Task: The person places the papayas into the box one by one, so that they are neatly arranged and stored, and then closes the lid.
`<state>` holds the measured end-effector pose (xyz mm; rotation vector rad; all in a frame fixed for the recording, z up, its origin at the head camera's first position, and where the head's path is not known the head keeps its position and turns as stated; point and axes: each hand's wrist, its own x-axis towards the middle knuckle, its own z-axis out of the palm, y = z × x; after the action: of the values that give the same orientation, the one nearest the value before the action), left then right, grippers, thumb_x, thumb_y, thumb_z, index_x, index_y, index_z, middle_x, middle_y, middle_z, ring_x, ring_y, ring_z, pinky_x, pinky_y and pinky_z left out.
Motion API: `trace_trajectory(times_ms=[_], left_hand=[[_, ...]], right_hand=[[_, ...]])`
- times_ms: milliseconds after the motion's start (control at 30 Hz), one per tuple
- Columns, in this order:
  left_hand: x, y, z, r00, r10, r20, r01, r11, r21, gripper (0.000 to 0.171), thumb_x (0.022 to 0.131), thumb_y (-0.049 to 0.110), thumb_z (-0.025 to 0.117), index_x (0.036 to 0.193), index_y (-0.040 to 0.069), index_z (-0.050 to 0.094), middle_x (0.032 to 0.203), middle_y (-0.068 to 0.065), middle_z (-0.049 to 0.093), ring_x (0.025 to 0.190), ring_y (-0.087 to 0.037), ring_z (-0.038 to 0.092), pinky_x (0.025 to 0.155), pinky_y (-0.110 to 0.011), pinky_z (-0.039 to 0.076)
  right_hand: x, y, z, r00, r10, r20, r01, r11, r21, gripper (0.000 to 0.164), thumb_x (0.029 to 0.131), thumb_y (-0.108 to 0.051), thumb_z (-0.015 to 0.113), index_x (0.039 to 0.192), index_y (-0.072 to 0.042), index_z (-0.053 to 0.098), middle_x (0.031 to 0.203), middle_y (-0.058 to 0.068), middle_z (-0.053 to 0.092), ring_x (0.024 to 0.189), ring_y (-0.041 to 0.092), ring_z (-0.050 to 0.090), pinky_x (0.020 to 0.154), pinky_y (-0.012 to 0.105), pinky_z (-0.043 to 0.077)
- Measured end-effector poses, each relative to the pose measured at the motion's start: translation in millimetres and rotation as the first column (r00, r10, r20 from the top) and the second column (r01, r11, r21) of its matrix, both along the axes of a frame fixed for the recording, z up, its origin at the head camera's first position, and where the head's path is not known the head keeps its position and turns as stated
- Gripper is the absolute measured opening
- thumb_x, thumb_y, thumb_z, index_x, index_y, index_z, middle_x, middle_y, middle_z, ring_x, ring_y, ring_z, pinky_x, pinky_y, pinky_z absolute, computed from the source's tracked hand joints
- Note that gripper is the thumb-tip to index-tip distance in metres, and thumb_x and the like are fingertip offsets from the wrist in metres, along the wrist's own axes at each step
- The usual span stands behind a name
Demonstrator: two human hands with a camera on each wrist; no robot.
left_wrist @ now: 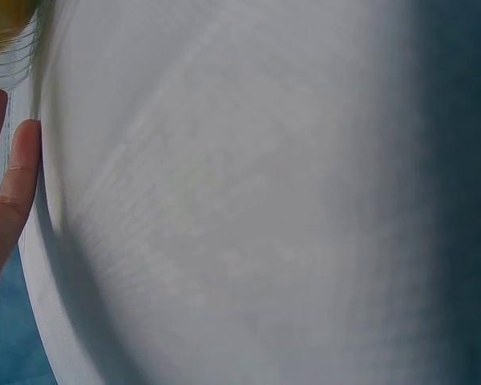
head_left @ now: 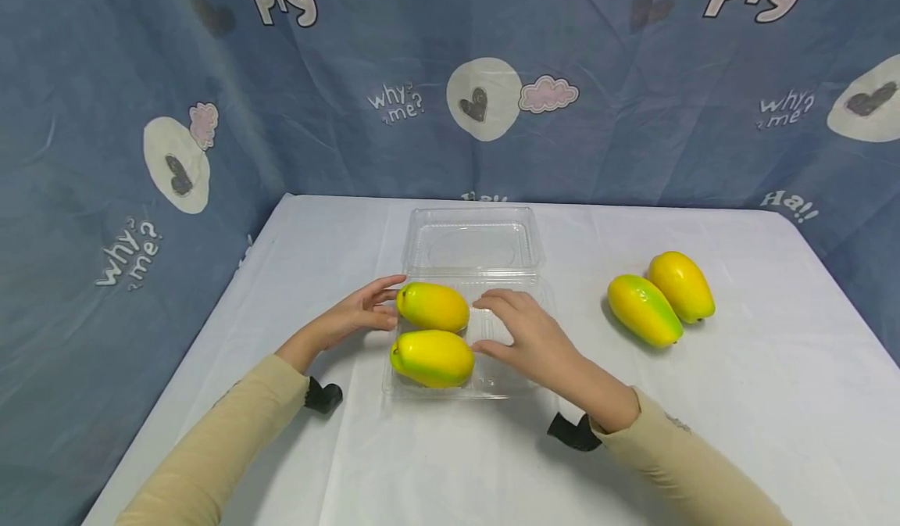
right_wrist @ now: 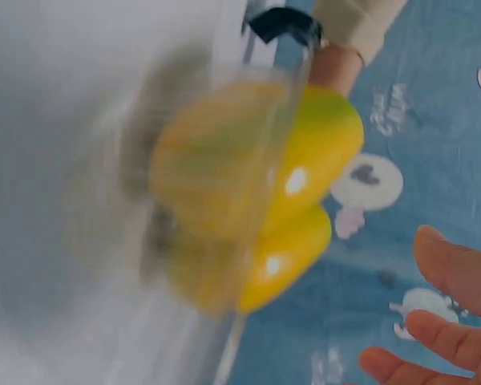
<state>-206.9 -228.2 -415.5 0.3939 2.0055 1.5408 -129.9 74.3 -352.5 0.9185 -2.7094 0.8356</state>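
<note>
Two yellow-green mangoes lie side by side in the left part of a clear plastic clamshell box, a farther mango (head_left: 432,305) and a nearer mango (head_left: 433,359). The box's base (head_left: 499,385) is flat on the table and its lid (head_left: 471,237) is folded back. At the box's left side is my left hand (head_left: 355,315), fingers extended by the farther mango's end. My right hand (head_left: 530,334) hovers over the base's right part, thumb and fingers spread apart with nothing between them. In the right wrist view, both mangoes (right_wrist: 321,160) show partly through the box wall.
Two more mangoes rest together to the right on the white-covered table (head_left: 759,401): a greenish-yellow mango (head_left: 643,309) and a yellower mango (head_left: 682,285). A blue printed curtain (head_left: 598,159) hangs behind and to the left of the table.
</note>
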Motion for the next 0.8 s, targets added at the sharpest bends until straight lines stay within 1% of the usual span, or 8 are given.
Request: trace_trajectory(times_ms=[167, 300, 600, 733, 800], left_hand=[[0.3, 1, 0.8, 1.0, 0.002, 0.001, -0.002, 1.0, -0.001, 0.078, 0.084, 0.016, 0.061, 0.147, 0.017, 0.017, 0.149, -0.018, 0.019, 0.126, -0.038, 0.038, 0.106, -0.056, 0.022], [0.2, 1, 0.8, 1.0, 0.005, 0.003, -0.005, 1.0, -0.007, 0.078, 0.084, 0.015, 0.061, 0.147, 0.016, 0.016, 0.149, -0.019, 0.019, 0.126, -0.038, 0.038, 0.105, -0.056, 0.022], [1.8, 1, 1.3, 1.0, 0.004, 0.002, -0.004, 1.0, -0.006, 0.079, 0.084, 0.015, 0.061, 0.147, 0.015, 0.015, 0.149, -0.019, 0.019, 0.126, -0.038, 0.038, 0.105, -0.057, 0.021], [2.2, 1, 2.5, 1.0, 0.008, 0.002, -0.008, 1.0, -0.012, 0.078, 0.084, 0.014, 0.061, 0.147, 0.015, 0.015, 0.149, -0.019, 0.019, 0.126, -0.039, 0.038, 0.105, -0.058, 0.021], [2.3, 2, 3.0, 1.0, 0.009, 0.003, -0.009, 1.0, -0.013, 0.078, 0.084, 0.014, 0.06, 0.147, 0.015, 0.015, 0.149, -0.019, 0.019, 0.126, -0.039, 0.038, 0.105, -0.057, 0.021]], right_hand=[[-4.7, 23, 7.6, 0.997, -0.077, 0.03, 0.077, 0.997, 0.023, 0.05, 0.076, -0.027, 0.074, 0.118, -0.006, 0.057, 0.124, 0.012, 0.054, 0.115, 0.03, 0.048, 0.095, 0.044, 0.042], [-8.7, 42, 9.9, 0.992, -0.116, 0.04, 0.115, 0.993, 0.041, 0.05, 0.077, -0.027, 0.073, 0.118, -0.005, 0.056, 0.125, 0.014, 0.054, 0.115, 0.032, 0.048, 0.096, 0.045, 0.04], [-16.6, 87, 12.7, 0.984, -0.17, 0.046, 0.168, 0.985, 0.046, 0.046, 0.078, -0.019, 0.072, 0.117, 0.0, 0.055, 0.122, 0.018, 0.054, 0.114, 0.036, 0.047, 0.095, 0.049, 0.039], [-18.7, 107, 16.7, 0.979, -0.186, 0.081, 0.182, 0.982, 0.047, 0.045, 0.079, -0.018, 0.071, 0.118, -0.001, 0.055, 0.123, 0.018, 0.054, 0.115, 0.036, 0.046, 0.096, 0.051, 0.037], [-20.3, 117, 18.2, 0.976, -0.185, 0.112, 0.182, 0.982, 0.043, 0.045, 0.08, -0.017, 0.07, 0.118, -0.001, 0.054, 0.122, 0.019, 0.053, 0.116, 0.037, 0.045, 0.098, 0.053, 0.034]])
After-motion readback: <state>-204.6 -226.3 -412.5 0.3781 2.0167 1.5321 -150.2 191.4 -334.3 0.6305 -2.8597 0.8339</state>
